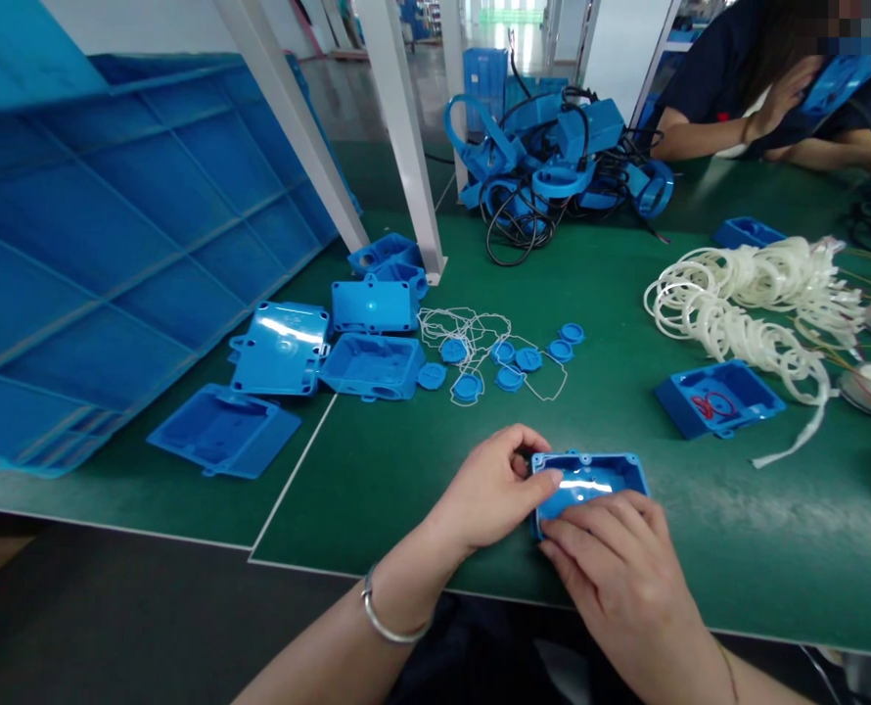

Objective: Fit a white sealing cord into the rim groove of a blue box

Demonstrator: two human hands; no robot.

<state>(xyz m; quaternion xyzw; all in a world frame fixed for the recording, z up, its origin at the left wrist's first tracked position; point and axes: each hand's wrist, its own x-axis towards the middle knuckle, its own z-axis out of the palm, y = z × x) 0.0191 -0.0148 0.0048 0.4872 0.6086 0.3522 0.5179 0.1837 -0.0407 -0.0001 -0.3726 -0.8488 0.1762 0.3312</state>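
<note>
Blue box, open side up, pinned between both hands near the front edge of the surface. Left hand closed on its left end, thumb and forefinger pinching the rim. Right hand laid over the near wall, fingers flat along the rim, pressing rather than wrapped.

Probably light, stiff moulded plastic; glossy inside, so likely a bit slippery. Thin walls, small lugs along the far rim; best held by the short ends or the rim, not the lugs.

Beyond the fingers: loose round caps tangled with thin white gaskets. Farther left of the fingers, more box halves and lids, then a large blue crate on its side. Right of the fingers, another box with something red inside, and a heap of white rings. Far back, a pile of blue parts and black cable.

Green mat, flat, matte, looks grippy. White frame legs standing on it. Co-worker's arm resting at the far right corner. Workshop floor behind.
</note>
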